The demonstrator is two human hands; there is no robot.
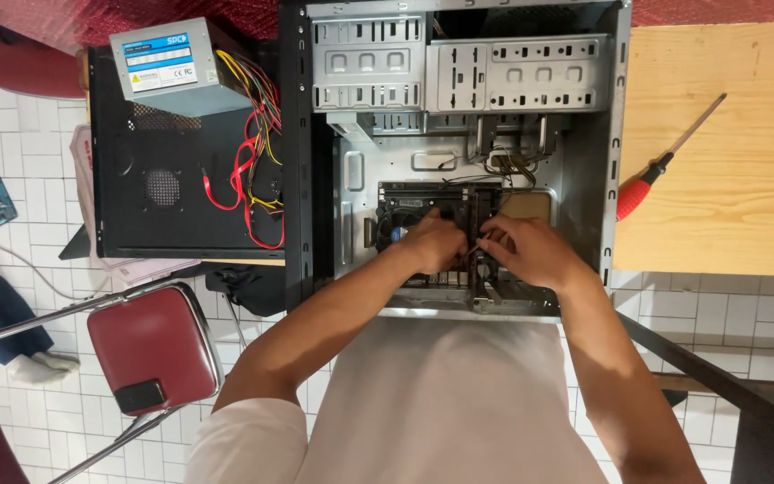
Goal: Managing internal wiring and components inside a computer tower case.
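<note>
An open grey computer case [620, 161] lies on its side on a wooden table, its inside facing up. Both my hands reach into its lower part, over the dark motherboard [396, 193]. My left hand [432, 240] rests with bent fingers beside the round black cooler fan [396, 229]. My right hand [530, 251] pinches something small and thin, apparently wires, near the board's right edge. What exactly sits between the fingers is hidden by both hands.
A grey power supply [167, 67] with a bundle of red, yellow and black cables [248, 170] sits on the black side panel [172, 193] at left. A red-handled screwdriver [651, 179] lies on the wooden table [727, 179]. A red-seated folding chair [150, 345] stands lower left.
</note>
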